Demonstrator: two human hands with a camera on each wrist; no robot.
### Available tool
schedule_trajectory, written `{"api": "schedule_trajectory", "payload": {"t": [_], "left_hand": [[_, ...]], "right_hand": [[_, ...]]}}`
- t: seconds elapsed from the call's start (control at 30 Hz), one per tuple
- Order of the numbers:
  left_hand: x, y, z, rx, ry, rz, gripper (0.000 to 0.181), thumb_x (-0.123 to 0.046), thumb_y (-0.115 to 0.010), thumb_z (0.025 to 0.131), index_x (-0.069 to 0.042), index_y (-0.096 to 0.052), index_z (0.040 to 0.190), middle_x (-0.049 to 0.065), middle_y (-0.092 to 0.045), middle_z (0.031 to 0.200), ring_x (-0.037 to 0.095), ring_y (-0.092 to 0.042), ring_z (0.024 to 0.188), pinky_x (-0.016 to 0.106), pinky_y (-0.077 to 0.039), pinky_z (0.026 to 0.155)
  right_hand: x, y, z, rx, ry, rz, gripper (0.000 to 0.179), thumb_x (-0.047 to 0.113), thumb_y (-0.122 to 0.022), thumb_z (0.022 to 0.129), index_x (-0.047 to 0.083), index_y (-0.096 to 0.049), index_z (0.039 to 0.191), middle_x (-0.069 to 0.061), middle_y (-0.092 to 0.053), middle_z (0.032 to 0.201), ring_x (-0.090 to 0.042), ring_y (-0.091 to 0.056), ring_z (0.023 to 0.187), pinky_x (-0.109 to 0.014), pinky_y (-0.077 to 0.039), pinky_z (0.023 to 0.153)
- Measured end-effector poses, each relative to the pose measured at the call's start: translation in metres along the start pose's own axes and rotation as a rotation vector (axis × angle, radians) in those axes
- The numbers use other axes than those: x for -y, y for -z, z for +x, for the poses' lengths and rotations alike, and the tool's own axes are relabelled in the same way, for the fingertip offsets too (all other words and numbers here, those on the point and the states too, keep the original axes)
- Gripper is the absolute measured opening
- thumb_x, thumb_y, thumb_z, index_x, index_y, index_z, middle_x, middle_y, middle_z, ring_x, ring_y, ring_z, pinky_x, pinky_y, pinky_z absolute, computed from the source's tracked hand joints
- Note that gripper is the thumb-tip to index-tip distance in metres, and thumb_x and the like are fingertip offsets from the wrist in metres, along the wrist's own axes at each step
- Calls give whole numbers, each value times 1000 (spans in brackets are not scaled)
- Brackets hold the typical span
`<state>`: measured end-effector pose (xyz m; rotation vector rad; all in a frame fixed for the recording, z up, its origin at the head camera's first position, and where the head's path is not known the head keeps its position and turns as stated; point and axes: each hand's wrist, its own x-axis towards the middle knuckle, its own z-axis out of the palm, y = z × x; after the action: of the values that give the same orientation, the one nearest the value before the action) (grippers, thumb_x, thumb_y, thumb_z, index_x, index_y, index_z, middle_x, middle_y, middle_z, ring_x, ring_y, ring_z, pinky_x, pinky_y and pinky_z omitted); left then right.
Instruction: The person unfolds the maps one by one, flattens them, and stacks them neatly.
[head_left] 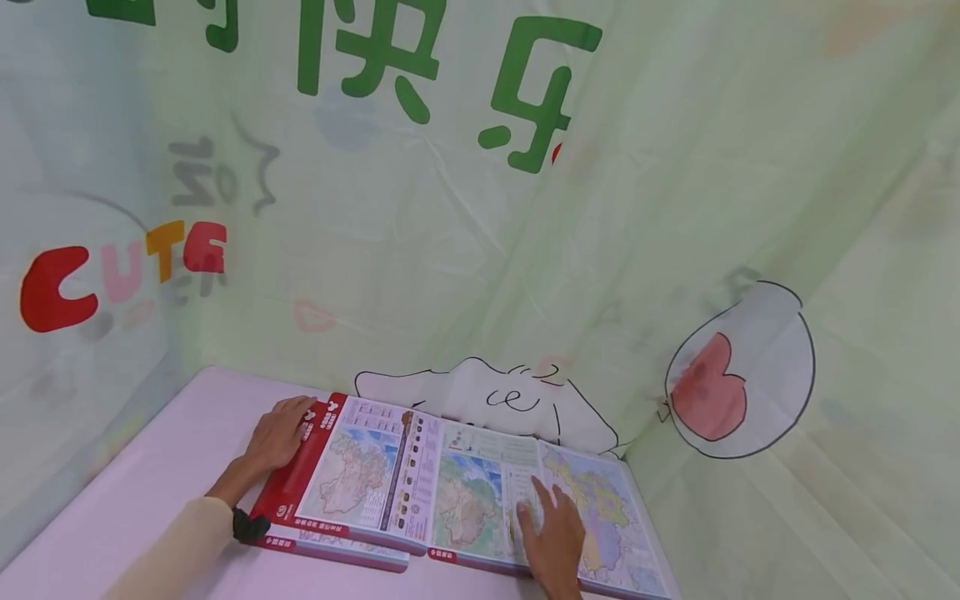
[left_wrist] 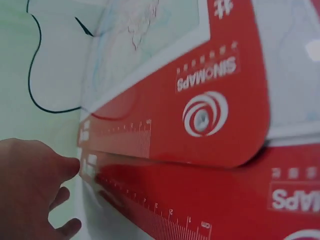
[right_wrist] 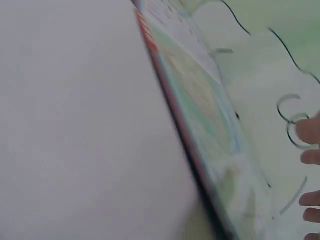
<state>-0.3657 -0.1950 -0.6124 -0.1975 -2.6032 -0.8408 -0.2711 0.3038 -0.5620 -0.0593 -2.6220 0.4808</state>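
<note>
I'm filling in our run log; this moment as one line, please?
left hand: at red-edged maps | right hand: spread over maps at right, contact unclear | support: pale pink table

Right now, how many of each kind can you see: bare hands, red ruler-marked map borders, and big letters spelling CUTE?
Hands: 2 (left hand, right hand)
Red ruler-marked borders: 2 (upper border, lower border)
CUTE letters: 4 (C, U, T, E)
Total: 8
</note>
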Motion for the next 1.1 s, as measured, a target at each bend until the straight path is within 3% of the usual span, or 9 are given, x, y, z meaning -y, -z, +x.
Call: {"api": "schedule_trajectory", "payload": {"t": [0.07,0.17,0.37,0.53,0.67,0.77,0.93,1.1], "left_hand": [[0,-1,0,-11,-26,24,75,-12,-78,91,3,-50,158,29,-56,154,49,-50,140,71,-48,111],[0,-2,-1,-9,-35,48,74,-13,-77,90,4,-51,157,29,-57,153,49,-50,140,71,-47,112],[-2,5,-2,20,-11,91,71,-13,-77,90,3,-54,155,29,-56,154,52,-48,142,73,-43,113],[7,0,-1,33,-14,108,73,-13,-78,89,2,-54,155,29,-55,156,52,-47,142,74,-43,113],[11,-4,-3,44,-22,120,76,-16,-78,89,1,-50,159,28,-52,159,52,-45,144,74,-41,116],[7,-3,-10,36,-31,100,77,-16,-79,89,2,-51,158,28,-54,159,52,-47,144,75,-41,116],[-1,0,-25,20,-55,62,73,-16,-79,89,2,-54,156,27,-57,156,51,-49,141,75,-43,114],[-1,-5,-36,4,-77,79,74,-18,-79,89,1,-54,156,25,-58,155,50,-49,140,73,-45,112]], "right_hand": [[15,-6,-12,126,43,-44,55,40,-74,99,18,-66,149,-33,-56,154,-57,-51,141,-81,-38,110],[24,-18,-27,250,65,-91,57,45,-72,99,25,-64,151,-32,-50,160,-59,-43,146,-86,-29,113],[26,-26,-33,384,50,-72,58,51,-70,99,25,-65,151,-32,-48,162,-63,-38,150,-91,-20,114],[25,-27,-39,394,56,-57,62,52,-67,98,27,-62,154,-33,-48,161,-64,-40,147,-91,-21,112],[38,-15,-38,390,30,-19,61,46,-70,97,25,-62,153,-34,-48,161,-64,-39,148,-90,-19,114],[47,-4,-37,385,12,29,62,39,-75,93,19,-65,150,-35,-47,161,-64,-38,148,-90,-17,115],[44,-8,-39,368,22,-22,61,40,-75,93,21,-65,150,-33,-48,160,-62,-41,146,-90,-21,113],[43,-7,-38,381,2,-14,62,40,-76,93,22,-64,151,-33,-46,163,-62,-39,148,-89,-19,115]]}}
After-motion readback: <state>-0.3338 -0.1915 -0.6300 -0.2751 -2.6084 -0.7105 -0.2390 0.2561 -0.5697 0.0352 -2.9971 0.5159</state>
